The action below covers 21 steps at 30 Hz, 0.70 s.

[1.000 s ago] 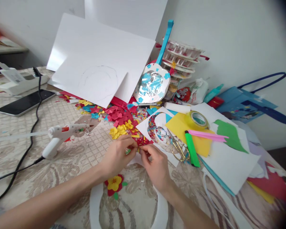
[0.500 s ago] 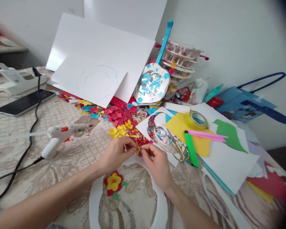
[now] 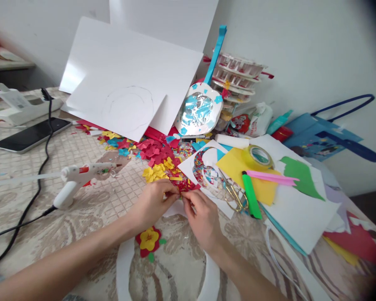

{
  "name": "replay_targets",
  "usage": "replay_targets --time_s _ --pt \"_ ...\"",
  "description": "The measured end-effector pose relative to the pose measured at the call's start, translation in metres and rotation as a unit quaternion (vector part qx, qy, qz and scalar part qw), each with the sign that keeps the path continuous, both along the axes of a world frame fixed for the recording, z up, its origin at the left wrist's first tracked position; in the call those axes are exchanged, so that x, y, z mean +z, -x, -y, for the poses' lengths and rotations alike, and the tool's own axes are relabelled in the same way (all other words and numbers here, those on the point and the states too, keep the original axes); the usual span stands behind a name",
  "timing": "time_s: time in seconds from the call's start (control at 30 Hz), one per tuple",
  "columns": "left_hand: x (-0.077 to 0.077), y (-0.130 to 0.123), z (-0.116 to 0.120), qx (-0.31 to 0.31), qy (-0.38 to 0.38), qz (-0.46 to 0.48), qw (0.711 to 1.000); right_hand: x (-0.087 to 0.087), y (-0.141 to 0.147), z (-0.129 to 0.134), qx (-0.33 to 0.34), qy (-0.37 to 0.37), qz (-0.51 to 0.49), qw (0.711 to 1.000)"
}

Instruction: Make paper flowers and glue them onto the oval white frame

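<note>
There's the glue gun [image 3: 66, 193] lying left, phone [image 3: 31, 134] behind it, scissors [image 3: 236, 199] right, flower [image 3: 148, 239] on the paper ring [image 3: 123, 267]!

Place: probably a home craft corner
Cloth [image 3: 253, 242]: patterned, household kind
Craft: glue gun [image 3: 78, 179], scissors [image 3: 230, 186], tape [image 3: 261, 156], cut paper [image 3: 153, 151]
Wall [image 3: 303, 54]: plain, pale

Pale wall [image 3: 307, 50] — cloth-covered table [image 3: 115, 179].

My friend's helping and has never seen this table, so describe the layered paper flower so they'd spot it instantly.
On the patterned tablecloth, find the big white paper ring nearest the camera. The flower lies at the ring's upper-left inner edge. Unlike the loose single-colour cut-outs heaped farther back, it stacks yellow on red, with two green leaves.
</note>
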State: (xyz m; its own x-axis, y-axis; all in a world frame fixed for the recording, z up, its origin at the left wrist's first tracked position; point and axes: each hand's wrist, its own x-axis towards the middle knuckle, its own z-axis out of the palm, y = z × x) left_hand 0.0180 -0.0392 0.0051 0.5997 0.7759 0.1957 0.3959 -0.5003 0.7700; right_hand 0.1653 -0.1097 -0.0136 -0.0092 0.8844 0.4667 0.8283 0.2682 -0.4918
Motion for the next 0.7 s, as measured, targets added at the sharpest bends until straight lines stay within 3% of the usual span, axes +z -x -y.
replay_targets --time_s 0.23,0.43,0.7 --pt "0.003 -0.001 0.004 -0.004 -0.03 0.0 1.0 -0.001 0.001 0.0 0.006 -0.022 0.034 0.999" --pt "0.004 0.0 0.002 0.01 0.018 0.016 1.0 0.004 0.0 0.0 -0.005 0.031 -0.075 0.997" --pt "0.003 0.003 -0.002 0.009 0.067 0.019 0.998 0.01 -0.004 -0.001 -0.023 0.117 -0.199 0.973"
